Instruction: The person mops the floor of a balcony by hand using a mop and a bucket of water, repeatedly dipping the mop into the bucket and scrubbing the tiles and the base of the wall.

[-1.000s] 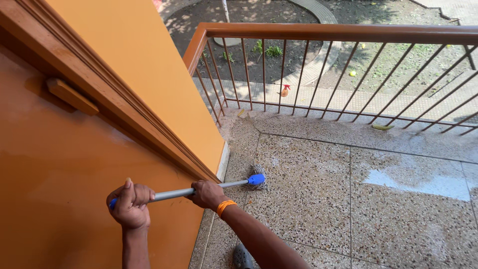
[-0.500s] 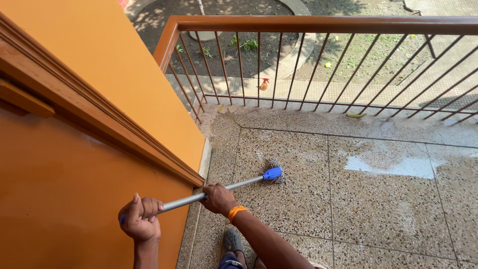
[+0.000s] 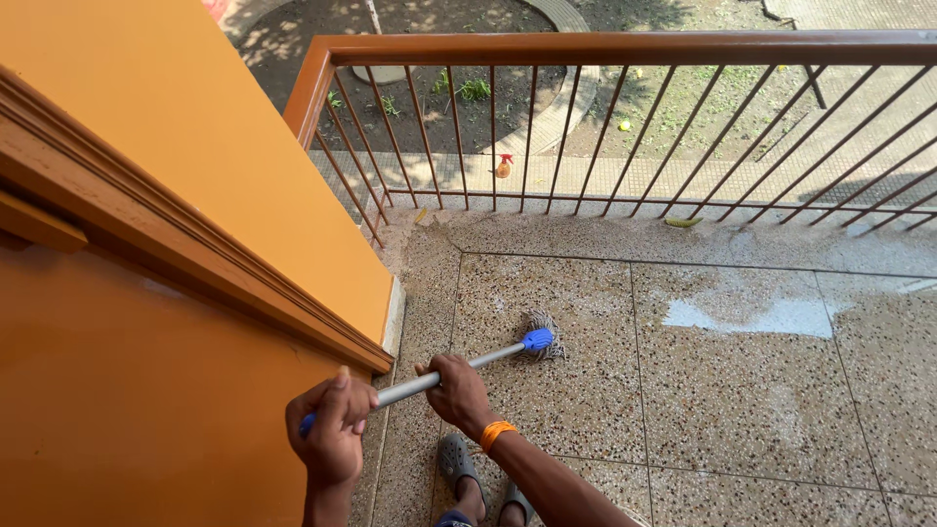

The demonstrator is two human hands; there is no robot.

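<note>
Mop (image 3: 459, 369) gripped in both hands

- To your left stood an orange wall (image 3: 195, 127) with a brown moulding (image 3: 185, 254).
- Your speckled terrazzo floor (image 3: 742, 390) gleamed wet in sunlight.
- At the far side, a brown railing (image 3: 625, 47) overlooked a shaded yard (image 3: 683, 117).

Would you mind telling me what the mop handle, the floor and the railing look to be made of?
The mop handle looks like grey metal tube, smooth and faintly shiny, with a blue plastic socket at the head. The floor appears to be terrazzo: speckled stone chips in large jointed slabs, partly wet. The railing seems brown-painted metal, judging by its thin straight bars.
</note>
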